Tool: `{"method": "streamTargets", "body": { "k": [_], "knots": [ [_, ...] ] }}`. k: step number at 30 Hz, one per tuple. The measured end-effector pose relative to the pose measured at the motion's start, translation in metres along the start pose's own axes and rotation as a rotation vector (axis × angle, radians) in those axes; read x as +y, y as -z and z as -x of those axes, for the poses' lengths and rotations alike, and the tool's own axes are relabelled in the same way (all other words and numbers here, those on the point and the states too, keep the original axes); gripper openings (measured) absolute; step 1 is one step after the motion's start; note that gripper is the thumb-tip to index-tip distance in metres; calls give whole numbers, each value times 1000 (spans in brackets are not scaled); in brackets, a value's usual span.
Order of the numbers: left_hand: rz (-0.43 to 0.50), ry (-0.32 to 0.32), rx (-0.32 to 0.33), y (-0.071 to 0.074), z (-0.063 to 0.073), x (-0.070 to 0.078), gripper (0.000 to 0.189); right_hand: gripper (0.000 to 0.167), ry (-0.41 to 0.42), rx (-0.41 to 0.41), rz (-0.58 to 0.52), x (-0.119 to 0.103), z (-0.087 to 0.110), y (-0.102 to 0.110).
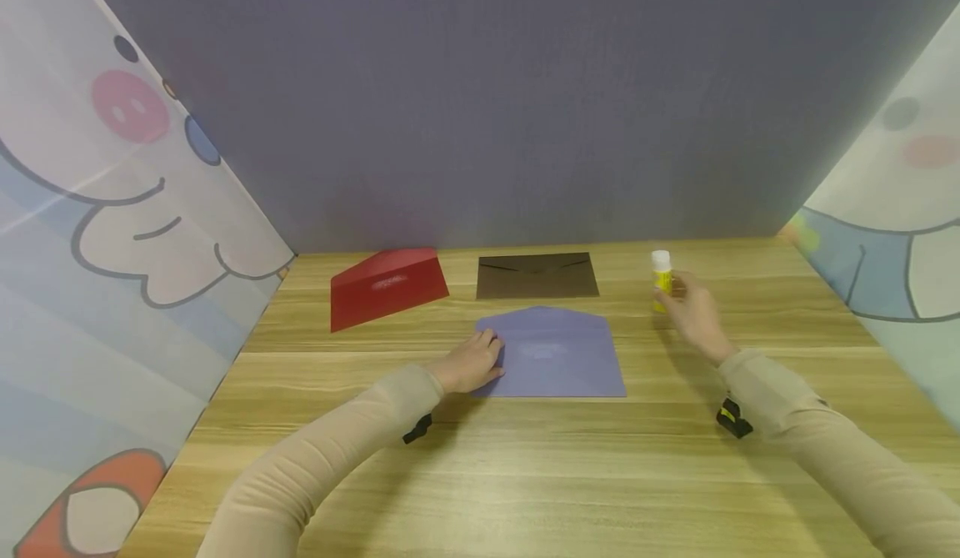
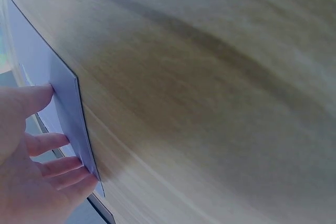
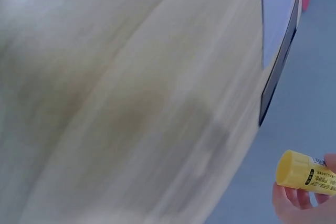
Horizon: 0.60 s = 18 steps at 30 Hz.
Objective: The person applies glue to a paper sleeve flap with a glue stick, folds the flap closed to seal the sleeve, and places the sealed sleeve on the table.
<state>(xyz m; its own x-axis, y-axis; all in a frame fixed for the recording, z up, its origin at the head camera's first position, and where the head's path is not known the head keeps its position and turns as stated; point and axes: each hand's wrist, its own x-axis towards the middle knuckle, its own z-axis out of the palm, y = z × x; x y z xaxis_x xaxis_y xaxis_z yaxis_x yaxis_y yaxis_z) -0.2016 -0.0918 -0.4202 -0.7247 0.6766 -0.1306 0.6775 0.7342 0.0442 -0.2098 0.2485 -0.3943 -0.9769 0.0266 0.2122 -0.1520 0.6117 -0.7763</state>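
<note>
A purple envelope (image 1: 562, 362) with its flap up lies on the wooden table. My left hand (image 1: 471, 363) rests on its left end, fingertips and thumb spread on the paper, as the left wrist view also shows. At the right, my right hand (image 1: 693, 312) grips a yellow glue stick (image 1: 662, 281) with a white cap, holding it upright. In the right wrist view the yellow base of the glue stick (image 3: 302, 171) points toward the camera, with the fingers around its body.
Behind the purple envelope lies a dark brown envelope (image 1: 536, 276), its flap folded down. A red envelope (image 1: 390, 287) with its flap up sits at the back left. A grey panel (image 1: 510, 108) stands along the table's (image 1: 480, 475) far edge, with cartoon-printed sheets (image 1: 97, 233) at both sides.
</note>
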Motion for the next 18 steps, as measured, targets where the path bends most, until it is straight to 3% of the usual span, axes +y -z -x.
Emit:
{"method": "streamTargets", "body": {
  "k": [12, 18],
  "knots": [
    [-3, -6, -5, -1, -1, -1, 46, 36, 172, 19, 59, -25, 1, -18],
    [1, -6, -8, 0, 0, 0, 46, 35, 136, -30, 55, -37, 4, -26]
  ]
}}
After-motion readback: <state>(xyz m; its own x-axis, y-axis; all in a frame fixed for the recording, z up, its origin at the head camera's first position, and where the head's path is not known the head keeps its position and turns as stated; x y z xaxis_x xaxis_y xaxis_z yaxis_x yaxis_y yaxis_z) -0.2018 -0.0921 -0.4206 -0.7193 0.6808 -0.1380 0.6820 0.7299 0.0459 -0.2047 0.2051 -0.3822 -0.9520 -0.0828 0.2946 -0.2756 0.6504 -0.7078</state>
